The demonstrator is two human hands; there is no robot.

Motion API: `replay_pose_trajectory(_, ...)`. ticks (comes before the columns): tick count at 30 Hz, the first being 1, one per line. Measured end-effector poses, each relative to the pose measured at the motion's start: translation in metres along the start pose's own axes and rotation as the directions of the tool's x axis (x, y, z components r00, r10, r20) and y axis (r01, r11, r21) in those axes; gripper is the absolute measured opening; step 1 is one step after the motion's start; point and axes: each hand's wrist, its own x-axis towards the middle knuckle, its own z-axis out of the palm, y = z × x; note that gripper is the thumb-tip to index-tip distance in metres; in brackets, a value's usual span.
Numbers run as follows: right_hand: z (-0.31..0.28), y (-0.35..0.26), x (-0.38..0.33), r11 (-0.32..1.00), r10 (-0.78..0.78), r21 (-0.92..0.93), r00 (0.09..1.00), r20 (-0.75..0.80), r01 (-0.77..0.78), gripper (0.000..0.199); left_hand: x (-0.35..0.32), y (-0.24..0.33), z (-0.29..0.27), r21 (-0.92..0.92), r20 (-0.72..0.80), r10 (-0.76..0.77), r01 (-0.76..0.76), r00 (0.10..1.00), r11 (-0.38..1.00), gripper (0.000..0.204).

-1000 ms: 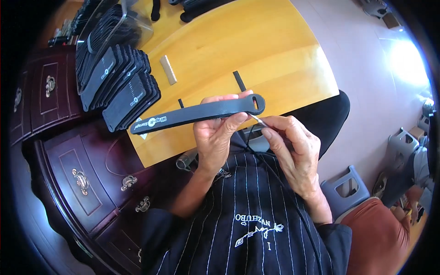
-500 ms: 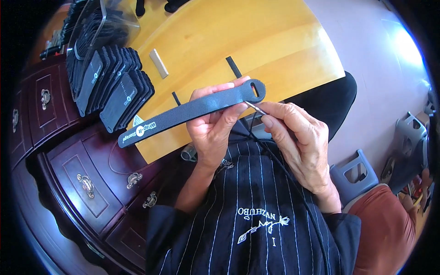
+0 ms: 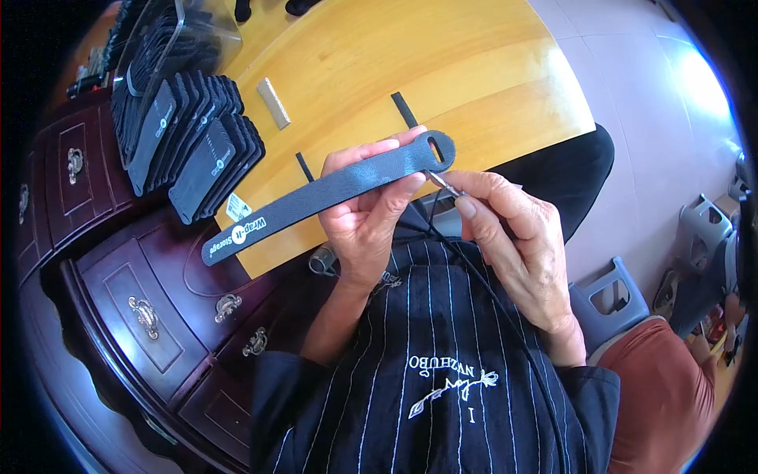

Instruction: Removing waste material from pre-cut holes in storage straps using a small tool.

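My left hand [image 3: 365,225] grips a long dark grey hook-and-loop strap [image 3: 343,183] from beneath, its thumb along the near edge. A rounded end with an oval slot sits toward the right; a white printed mark lies near the other end, low on the left. My right hand [image 3: 517,237] pinches a slim pointed metal tool [image 3: 444,185] between thumb and forefinger. Its tip meets the strap's near edge, just below the slotted end. Whether the tool has one point or two I cannot make out. My fingers hide its rear part.
A yellow wooden table [image 3: 489,71] bears folded dark straps [image 3: 205,170] in stacks, a clear bin [image 3: 180,39], a tan strip [image 3: 273,103] and two short black strips. A dark red drawer cabinet [image 3: 142,300] stands left. Grey stools [image 3: 612,296] and another person [image 3: 663,395] are on the right.
The strap has tilted slightly, its printed end lower and its slotted end a little higher. The pointed tool has turned slightly in my right hand, its tip still by the strap's edge.
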Motion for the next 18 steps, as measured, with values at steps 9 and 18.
replay_pose_trajectory(9,-0.005,-0.002,0.001,0.997,0.047,0.066,0.999,0.025,-0.049,0.023,0.001,-0.003,0.003,0.038,0.024,0.069,-0.069,0.997,0.997,0.036)
replay_pose_trajectory(18,-0.005,0.013,0.002,0.738,0.206,0.605,0.953,0.221,-0.3,0.024,0.005,-0.007,-0.001,0.279,0.122,0.279,-0.303,0.952,0.911,0.035)
